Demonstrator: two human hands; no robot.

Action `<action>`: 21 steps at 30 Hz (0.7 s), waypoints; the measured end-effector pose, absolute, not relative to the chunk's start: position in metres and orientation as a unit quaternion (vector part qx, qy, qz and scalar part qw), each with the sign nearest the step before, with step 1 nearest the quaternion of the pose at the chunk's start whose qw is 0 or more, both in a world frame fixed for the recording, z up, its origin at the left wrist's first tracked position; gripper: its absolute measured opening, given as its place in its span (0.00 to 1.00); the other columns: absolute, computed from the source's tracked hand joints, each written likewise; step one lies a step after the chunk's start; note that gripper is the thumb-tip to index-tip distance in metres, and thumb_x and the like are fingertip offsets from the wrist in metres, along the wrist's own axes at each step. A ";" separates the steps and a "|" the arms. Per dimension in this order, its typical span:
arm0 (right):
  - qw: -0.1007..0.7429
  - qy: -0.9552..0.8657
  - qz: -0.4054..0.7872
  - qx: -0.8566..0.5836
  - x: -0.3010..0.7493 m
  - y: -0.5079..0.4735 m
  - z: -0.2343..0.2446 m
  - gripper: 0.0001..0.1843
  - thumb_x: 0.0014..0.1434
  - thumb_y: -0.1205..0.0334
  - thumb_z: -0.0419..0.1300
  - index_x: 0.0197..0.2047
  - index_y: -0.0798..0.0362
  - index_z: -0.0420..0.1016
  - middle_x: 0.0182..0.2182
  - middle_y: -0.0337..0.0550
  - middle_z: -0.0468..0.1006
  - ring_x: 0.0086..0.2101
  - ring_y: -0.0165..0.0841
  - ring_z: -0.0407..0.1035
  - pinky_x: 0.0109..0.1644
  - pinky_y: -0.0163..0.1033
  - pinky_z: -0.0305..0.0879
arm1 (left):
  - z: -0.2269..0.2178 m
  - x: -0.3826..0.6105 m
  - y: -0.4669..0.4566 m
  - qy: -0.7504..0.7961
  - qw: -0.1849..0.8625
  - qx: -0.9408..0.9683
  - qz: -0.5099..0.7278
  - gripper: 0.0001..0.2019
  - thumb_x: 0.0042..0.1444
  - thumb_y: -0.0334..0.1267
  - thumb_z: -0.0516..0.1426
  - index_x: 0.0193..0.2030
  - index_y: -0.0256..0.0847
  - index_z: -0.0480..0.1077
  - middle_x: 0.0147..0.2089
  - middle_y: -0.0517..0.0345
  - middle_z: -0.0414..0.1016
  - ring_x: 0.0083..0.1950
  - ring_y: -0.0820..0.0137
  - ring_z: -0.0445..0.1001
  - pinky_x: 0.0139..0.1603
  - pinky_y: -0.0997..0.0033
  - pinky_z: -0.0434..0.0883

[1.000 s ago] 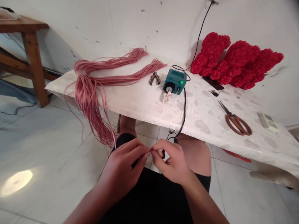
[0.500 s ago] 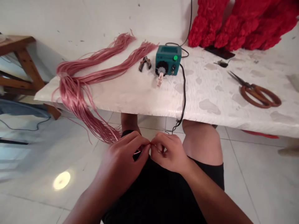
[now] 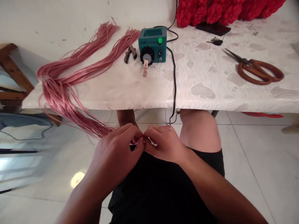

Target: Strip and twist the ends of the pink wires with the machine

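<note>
Over my lap the fingertips of both hands meet in a pinch. My left hand [image 3: 119, 147] is closed on a thin pink cord, a bit of which shows inside the curl of its fingers. Thumb and forefinger of my right hand [image 3: 164, 143] are pressed together against the left fingertips; what lies between them is too small to make out. A big bundle of pink cords [image 3: 63, 99], tied near the table's left end, hangs over the front edge and reaches behind my left hand. Two more lengths of it lie back across the table.
On the patterned white tablecloth [image 3: 154, 93] stands a small teal machine [image 3: 153, 45] with a green button, a pale clip and a black cable. Cutting pliers [image 3: 130, 54] lie left of it. Scissors [image 3: 259, 71], a key [image 3: 216, 41], a phone [image 3: 213, 28] and red fabric flowers [image 3: 210, 12] are to the right.
My view has shifted, so the table's things appear higher and mostly farther left. Both hands keep their fingertip pinch, slightly higher and farther left in view.
</note>
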State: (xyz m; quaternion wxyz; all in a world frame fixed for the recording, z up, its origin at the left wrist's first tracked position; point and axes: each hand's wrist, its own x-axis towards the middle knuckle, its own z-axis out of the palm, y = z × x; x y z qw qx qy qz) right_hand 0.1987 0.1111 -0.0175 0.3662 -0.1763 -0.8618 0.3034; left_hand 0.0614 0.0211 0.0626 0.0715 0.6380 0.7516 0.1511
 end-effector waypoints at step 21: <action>0.360 -0.839 0.372 -0.170 0.201 0.114 -0.011 0.03 0.59 0.65 0.54 0.33 0.51 0.66 0.25 0.32 0.69 0.22 0.25 0.58 0.28 0.35 0.52 | 0.064 0.056 0.015 0.727 0.123 0.653 0.171 0.08 0.64 0.34 0.55 0.36 0.44 0.74 0.35 0.63 0.76 0.36 0.69 0.72 0.38 0.66 0.64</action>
